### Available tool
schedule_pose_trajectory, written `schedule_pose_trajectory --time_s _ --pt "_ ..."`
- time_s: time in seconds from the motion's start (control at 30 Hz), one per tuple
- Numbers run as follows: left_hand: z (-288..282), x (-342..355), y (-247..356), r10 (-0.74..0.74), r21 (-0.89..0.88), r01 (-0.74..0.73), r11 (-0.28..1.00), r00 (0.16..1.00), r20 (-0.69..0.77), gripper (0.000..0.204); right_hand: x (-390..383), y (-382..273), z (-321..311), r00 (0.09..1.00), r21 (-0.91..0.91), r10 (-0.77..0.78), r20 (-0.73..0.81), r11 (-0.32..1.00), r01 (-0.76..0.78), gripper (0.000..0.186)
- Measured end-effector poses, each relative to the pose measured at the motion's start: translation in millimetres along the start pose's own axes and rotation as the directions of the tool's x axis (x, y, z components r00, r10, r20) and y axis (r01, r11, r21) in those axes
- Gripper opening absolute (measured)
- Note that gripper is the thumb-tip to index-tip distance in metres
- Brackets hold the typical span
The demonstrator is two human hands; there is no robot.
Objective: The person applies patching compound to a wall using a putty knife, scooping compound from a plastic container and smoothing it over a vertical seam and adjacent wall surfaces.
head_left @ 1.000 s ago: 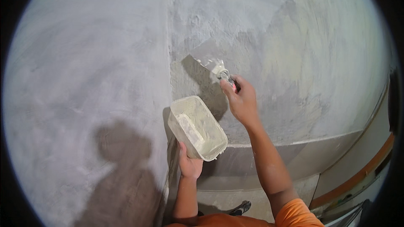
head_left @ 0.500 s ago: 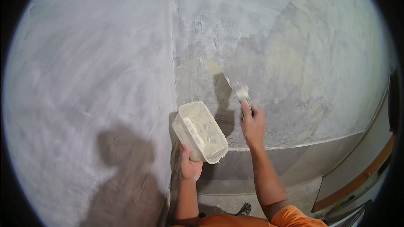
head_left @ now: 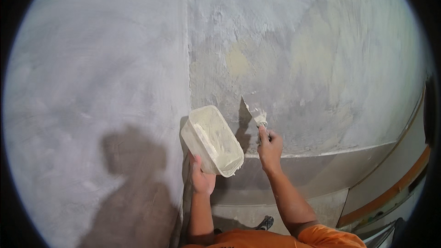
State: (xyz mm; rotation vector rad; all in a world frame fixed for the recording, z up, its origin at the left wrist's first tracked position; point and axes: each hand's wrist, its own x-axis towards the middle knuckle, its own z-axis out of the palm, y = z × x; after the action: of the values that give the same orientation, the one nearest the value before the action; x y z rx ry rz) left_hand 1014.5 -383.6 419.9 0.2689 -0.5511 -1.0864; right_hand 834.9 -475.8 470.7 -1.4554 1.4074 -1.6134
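Note:
My left hand (head_left: 202, 179) is closed on the underside of a pale plastic tub (head_left: 195, 144), tilted with its mouth toward the wall. Whitish filler coats the tub's inside and clings in lumps to its lower rim. My right hand (head_left: 270, 149) grips the handle of a putty knife (head_left: 254, 111). The blade points up and left, with filler heaped near the handle. Its edge is close to the right-hand wall (head_left: 294, 78); whether it touches I cannot tell. A yellowish patch (head_left: 237, 62) shows on the wall above the blade.
A vertical inside corner (head_left: 188, 55) separates the left wall (head_left: 105, 78) from the right one. Below the plaster edge runs a smooth grey band (head_left: 294, 174). An orange-brown wooden strip (head_left: 388, 193) stands at lower right. A dark shoe (head_left: 265, 223) shows on the floor.
My right hand and the putty knife have moved down and slightly left, away from the yellowish patch. The tub has shifted a little left and up with my left hand.

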Motion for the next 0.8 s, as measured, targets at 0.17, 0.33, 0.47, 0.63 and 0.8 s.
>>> schedule_pose_trajectory --time_s 0.17,0.33,0.47,0.63,0.8 --pt "6 -3 4 -0.013 0.013 0.013 1.0 1.0 -0.001 0.066 25 -117 4 0.963 0.186 -0.141 0.229 0.978 0.099 0.043" --pt "15 -7 5 -0.059 0.047 0.062 0.997 0.995 -0.079 0.067 69 -150 31 0.937 0.299 -0.083 0.339 0.954 -0.024 0.04" --pt "11 -6 12 -0.009 0.04 0.01 0.999 1.0 -0.026 0.068 39 -77 20 0.907 0.272 0.063 0.415 0.943 -0.19 0.039" --pt "7 -4 0 -0.087 0.026 0.089 0.996 0.993 -0.078 0.067 -8 -10 -10 0.97 0.045 0.18 0.166 0.981 -0.19 0.043" --pt "10 -4 8 -0.038 0.077 0.043 0.996 0.997 -0.07 0.067 22 -91 -13 0.987 0.206 0.059 0.152 0.974 -0.09 0.045"
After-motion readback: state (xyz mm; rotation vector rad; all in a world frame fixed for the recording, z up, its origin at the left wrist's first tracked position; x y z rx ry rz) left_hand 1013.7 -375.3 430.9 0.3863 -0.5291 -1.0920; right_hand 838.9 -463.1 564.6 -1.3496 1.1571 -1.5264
